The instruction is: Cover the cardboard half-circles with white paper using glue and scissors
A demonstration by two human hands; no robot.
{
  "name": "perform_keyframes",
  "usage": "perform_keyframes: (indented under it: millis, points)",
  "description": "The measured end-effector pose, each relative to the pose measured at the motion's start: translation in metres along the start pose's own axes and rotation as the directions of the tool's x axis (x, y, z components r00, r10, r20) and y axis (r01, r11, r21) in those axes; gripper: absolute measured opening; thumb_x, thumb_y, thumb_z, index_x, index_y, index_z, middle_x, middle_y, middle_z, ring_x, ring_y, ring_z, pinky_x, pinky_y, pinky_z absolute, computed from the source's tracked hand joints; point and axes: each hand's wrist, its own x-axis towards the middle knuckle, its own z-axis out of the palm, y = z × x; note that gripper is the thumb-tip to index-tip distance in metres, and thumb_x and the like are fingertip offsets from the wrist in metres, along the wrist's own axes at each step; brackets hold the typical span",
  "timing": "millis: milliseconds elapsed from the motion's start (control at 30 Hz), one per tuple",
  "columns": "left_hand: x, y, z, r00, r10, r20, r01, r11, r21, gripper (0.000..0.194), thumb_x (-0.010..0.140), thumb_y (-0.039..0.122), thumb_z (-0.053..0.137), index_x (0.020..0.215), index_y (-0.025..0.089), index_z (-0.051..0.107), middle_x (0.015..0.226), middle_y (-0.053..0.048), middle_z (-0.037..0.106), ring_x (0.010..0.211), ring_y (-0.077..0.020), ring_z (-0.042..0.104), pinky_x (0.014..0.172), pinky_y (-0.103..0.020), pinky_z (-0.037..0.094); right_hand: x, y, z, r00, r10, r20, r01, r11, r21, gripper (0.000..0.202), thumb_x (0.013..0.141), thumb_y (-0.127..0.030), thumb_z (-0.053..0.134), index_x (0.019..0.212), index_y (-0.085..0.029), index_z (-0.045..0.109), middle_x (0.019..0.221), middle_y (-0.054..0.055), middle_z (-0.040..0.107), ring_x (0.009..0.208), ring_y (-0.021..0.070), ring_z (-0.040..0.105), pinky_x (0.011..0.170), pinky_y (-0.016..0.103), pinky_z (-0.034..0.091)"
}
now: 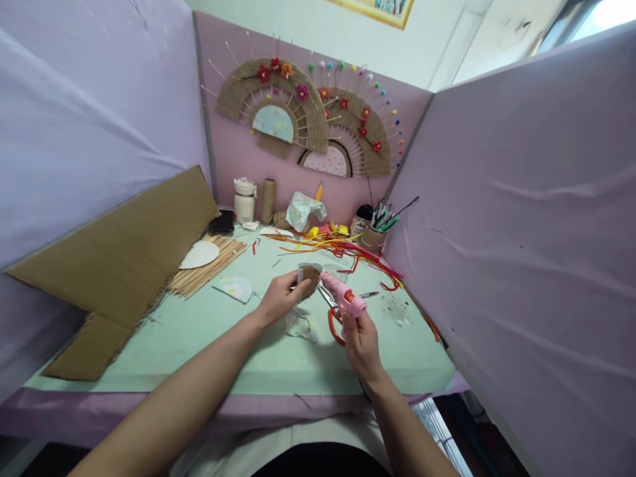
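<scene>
Between the fingers and thumb of my left hand (283,296) is a small curved cardboard piece (311,279), brown on the face, with pale fabric along its edge. My right hand (362,341) is closed round a pink glue gun (340,291), its nozzle at the upper right edge of the cardboard. Red-handled scissors (334,326) lie on the table beneath the glue gun, partly covered by it. A scrap of floral fabric (301,326) rests below the cardboard. To the left lies a half-round piece covered in floral fabric (233,289).
A large cardboard sheet (114,238) leans at the left, beside thin wooden sticks (211,265). Coloured pipe cleaners (348,246) stretch across the back. Behind them stand a white jar (245,200), a twine roll (268,201) and a pen holder (375,237). Decorated fans (271,73) hang on the back panel.
</scene>
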Motion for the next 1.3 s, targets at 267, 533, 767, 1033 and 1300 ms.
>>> perform_keyframes:
  millis: [267, 533, 767, 1033, 1300]
  points:
    - [0.0, 0.003, -0.001, 1.0, -0.009, -0.019, 0.01, 1.0, 0.011, 0.033, 0.086, 0.04, 0.046, 0.087, 0.014, 0.065, 0.073, -0.002, 0.066, 0.067, -0.0156, 0.055, 0.062, -0.025, 0.041, 0.001, -0.001, -0.002, 1.0, -0.005, -0.019, 0.005, 0.999, -0.037, 0.037, 0.091, -0.046, 0.039, 0.092, -0.016, 0.06, 0.071, 0.003, 0.056, 0.064, 0.0154, 0.051, 0.06, 0.028, 0.044]
    - [0.001, 0.0, 0.0, 0.999, -0.033, -0.026, 0.031, 0.998, -0.049, 0.034, 0.086, 0.042, 0.048, 0.091, 0.013, 0.066, 0.08, -0.004, 0.068, 0.073, -0.0172, 0.058, 0.067, -0.026, 0.043, 0.001, -0.006, -0.003, 0.999, -0.027, -0.019, 0.026, 0.998, -0.064, 0.034, 0.092, -0.044, 0.039, 0.094, -0.017, 0.06, 0.079, 0.006, 0.058, 0.074, 0.0184, 0.053, 0.065, 0.031, 0.044]
    - [0.006, -0.007, -0.001, 0.952, -0.302, 0.043, 0.291, 0.857, -0.425, 0.047, 0.075, 0.054, 0.058, 0.096, 0.012, 0.062, 0.088, -0.007, 0.068, 0.08, -0.0204, 0.063, 0.066, -0.031, 0.05, 0.03, 0.005, -0.045, 0.998, -0.045, -0.046, 0.018, 0.886, -0.462, 0.035, 0.092, -0.045, 0.039, 0.087, -0.017, 0.06, 0.083, 0.007, 0.059, 0.079, 0.0201, 0.051, 0.074, 0.033, 0.039]
    - [0.006, -0.005, -0.003, 0.899, -0.382, 0.213, 0.434, 0.719, -0.543, 0.048, 0.069, 0.054, 0.066, 0.096, 0.014, 0.063, 0.095, -0.008, 0.068, 0.086, -0.0211, 0.063, 0.066, -0.031, 0.051, 0.03, 0.066, -0.088, 0.948, 0.319, -0.008, -0.152, 0.43, -0.89, 0.035, 0.085, -0.041, 0.05, 0.094, -0.011, 0.065, 0.095, 0.02, 0.06, 0.094, 0.0322, 0.052, 0.079, 0.041, 0.037]
    - [0.001, -0.004, -0.001, 0.842, -0.177, 0.51, 0.434, 0.784, -0.444, 0.041, 0.075, 0.046, 0.064, 0.099, 0.014, 0.065, 0.098, -0.009, 0.069, 0.089, -0.0225, 0.062, 0.077, -0.033, 0.048, 0.071, 0.013, -0.057, 0.966, 0.197, 0.166, -0.136, 0.938, -0.318, 0.038, 0.083, -0.045, 0.047, 0.104, -0.019, 0.065, 0.1, 0.01, 0.063, 0.09, 0.0225, 0.057, 0.072, 0.033, 0.042]
